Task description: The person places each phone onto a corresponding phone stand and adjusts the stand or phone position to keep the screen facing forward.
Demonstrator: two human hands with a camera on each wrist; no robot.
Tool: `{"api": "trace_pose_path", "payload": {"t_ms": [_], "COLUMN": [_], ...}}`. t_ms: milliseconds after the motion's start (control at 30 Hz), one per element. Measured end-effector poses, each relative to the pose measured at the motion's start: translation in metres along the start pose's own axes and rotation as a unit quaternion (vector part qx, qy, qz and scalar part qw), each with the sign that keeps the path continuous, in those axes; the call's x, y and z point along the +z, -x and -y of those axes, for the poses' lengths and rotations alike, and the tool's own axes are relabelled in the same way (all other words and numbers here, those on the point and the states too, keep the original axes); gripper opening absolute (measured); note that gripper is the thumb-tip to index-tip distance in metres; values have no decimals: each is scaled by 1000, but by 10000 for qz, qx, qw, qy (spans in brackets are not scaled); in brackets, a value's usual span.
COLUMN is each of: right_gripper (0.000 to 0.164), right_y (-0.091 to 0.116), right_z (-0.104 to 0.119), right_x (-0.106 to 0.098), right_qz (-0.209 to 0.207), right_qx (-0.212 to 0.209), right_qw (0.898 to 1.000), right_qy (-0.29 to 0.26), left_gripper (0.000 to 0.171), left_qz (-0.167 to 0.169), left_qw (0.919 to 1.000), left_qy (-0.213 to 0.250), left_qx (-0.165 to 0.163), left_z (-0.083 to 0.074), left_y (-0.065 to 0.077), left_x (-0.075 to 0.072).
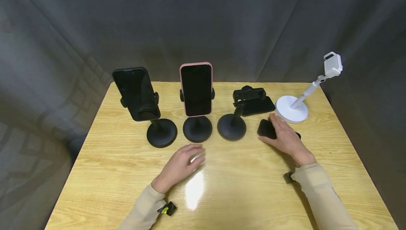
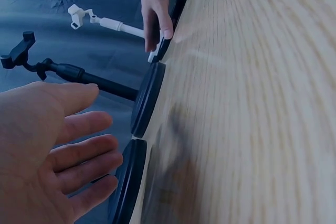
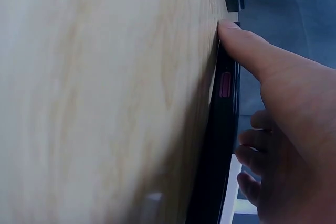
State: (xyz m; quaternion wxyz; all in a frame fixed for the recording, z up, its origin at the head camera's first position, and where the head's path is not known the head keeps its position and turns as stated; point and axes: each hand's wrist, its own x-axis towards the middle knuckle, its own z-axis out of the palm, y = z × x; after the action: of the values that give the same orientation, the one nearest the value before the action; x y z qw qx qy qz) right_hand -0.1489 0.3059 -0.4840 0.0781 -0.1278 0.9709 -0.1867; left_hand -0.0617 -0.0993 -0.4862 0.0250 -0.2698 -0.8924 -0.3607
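Observation:
My right hand (image 1: 287,140) is over a black phone (image 1: 265,129) lying flat on the table, thumb at its near edge and fingers at the far one. In the right wrist view the thumb lies against the edge of the phone (image 3: 218,135), beside a small reddish side button. My left hand (image 1: 180,164) holds nothing; its fingers are loosely bent above the table, in front of the middle black stand base (image 1: 197,131). A black phone stand (image 1: 232,127) with no phone in its clamp stands between the two hands, farther back.
A dark phone (image 1: 136,94) and a pink-edged phone (image 1: 198,90) are clamped upright in black stands at left. Another black phone (image 1: 260,106) lies behind the third stand. A white phone stand (image 1: 291,109) stands at the back right, near the grey curtain (image 1: 203,25).

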Motion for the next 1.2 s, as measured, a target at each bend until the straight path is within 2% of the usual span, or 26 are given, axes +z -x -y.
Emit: {"api": "trace_pose_path", "payload": {"t_ms": [200, 367, 667, 933, 1200], "right_gripper": [109, 101, 97, 97, 99], "right_y": [-1, -3, -3, -4, -2], "right_z": [0, -3, -1, 1, 3], "right_x": [0, 5, 6, 5, 8], "right_qz": [141, 182, 10, 3, -232], "right_qx": [22, -163, -327, -226, -267], "right_qw": [9998, 9992, 9985, 9986, 9985], "right_qy": [-160, -308, -449, -480, -416], "left_gripper": [31, 32, 31, 31, 31], "left_qz": [27, 54, 84, 78, 131], "left_qw": [10000, 10000, 9999, 9999, 9999], "left_qy": [48, 37, -54, -81, -46], "left_qx": [-37, -54, -33, 38, 55], "left_z": [1, 1, 1, 0, 0], "left_y": [1, 2, 3, 2, 3], "left_x": [1, 2, 4, 4, 6]}}
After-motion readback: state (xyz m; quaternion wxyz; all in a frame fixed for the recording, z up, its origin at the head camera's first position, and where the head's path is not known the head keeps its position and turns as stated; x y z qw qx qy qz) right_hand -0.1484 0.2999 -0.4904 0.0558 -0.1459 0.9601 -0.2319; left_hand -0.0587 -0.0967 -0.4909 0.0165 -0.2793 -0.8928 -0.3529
